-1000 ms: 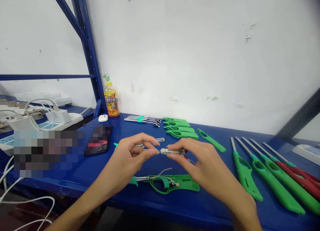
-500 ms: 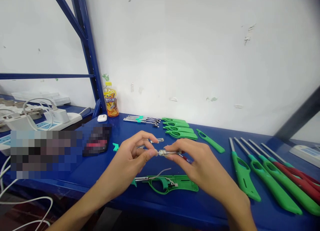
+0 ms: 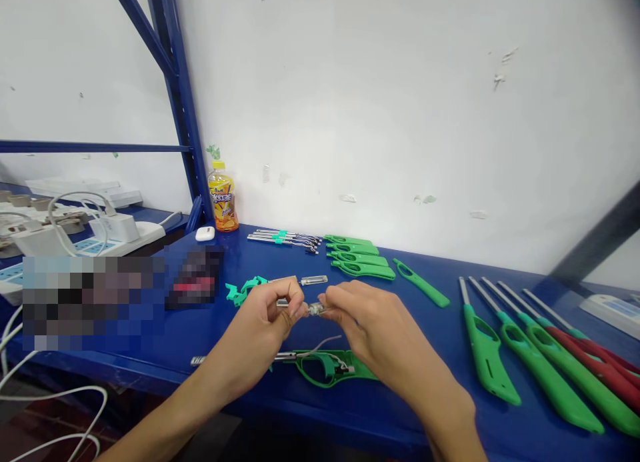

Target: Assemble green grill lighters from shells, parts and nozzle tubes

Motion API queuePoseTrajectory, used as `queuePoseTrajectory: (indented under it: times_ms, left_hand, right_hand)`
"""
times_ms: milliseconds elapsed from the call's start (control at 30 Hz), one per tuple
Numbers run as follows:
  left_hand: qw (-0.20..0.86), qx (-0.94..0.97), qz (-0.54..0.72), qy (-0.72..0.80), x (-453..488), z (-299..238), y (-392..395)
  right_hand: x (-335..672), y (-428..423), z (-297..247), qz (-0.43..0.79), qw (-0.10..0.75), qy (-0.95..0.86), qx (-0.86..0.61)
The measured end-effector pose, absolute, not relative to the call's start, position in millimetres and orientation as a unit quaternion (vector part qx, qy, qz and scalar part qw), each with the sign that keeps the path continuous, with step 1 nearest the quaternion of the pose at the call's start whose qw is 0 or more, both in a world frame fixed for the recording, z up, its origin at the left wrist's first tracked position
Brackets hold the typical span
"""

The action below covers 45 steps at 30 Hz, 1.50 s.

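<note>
Over the desk, my left hand (image 3: 257, 329) pinches the valve end of a small clear lighter gas tank (image 3: 316, 309). My right hand (image 3: 383, 325) grips the other end, and its fingers hide most of the tank. Below both hands lies an open green lighter casing half (image 3: 357, 371), fitted with a metal tube, a trigger and wires; my right hand partly covers it. Just behind my left hand are teal plastic triggers (image 3: 247, 289). Another clear tank (image 3: 314, 280) rests on the desk beyond my fingertips.
Green casing halves (image 3: 363, 269) and metal lighter tubes with wires (image 3: 280, 237) lie near the wall. Several long lighters, green (image 3: 487, 355) and red (image 3: 585, 352), line the right side. A drink bottle (image 3: 224, 199) and a white earbud case (image 3: 205, 234) stand at back left.
My hands have drawn closer around the tank, and my right hand covers more of it. More teal triggers show behind my left hand, and the metal tube's tip now shows left of my wrist.
</note>
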<state>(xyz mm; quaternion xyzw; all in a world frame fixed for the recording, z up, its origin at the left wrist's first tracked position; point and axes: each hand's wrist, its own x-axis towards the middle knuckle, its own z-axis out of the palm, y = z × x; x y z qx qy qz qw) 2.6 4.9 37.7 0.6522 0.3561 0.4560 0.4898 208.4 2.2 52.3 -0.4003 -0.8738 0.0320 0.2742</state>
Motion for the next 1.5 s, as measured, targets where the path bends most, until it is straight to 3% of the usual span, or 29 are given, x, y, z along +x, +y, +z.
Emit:
queuePoseTrajectory:
  times_ms: [433, 600, 767, 967, 1500]
  left_hand:
    - [0.499, 0.638, 0.425, 0.404, 6, 37, 6]
    - [0.321, 0.704, 0.449, 0.447, 12, 38, 0]
    - [0.176, 0.799, 0.36, 0.449, 14, 15, 3]
    - [0.191, 0.824, 0.298, 0.442, 24, -5, 7]
    - [0.183, 0.84, 0.312, 0.404, 27, 1, 5]
  right_hand:
    - [214, 6, 55, 0.016, 0.238, -0.873, -0.426]
    - [239, -4, 68, 0.089, 0.268, -0.847, -0.45]
    - [264, -11, 71, 0.14, 0.224, -0.824, -0.501]
    - [279, -8, 59, 0.172, 0.164, -0.831, -0.504]
    - [263, -7, 62, 0.176, 0.171, -0.835, -0.492]
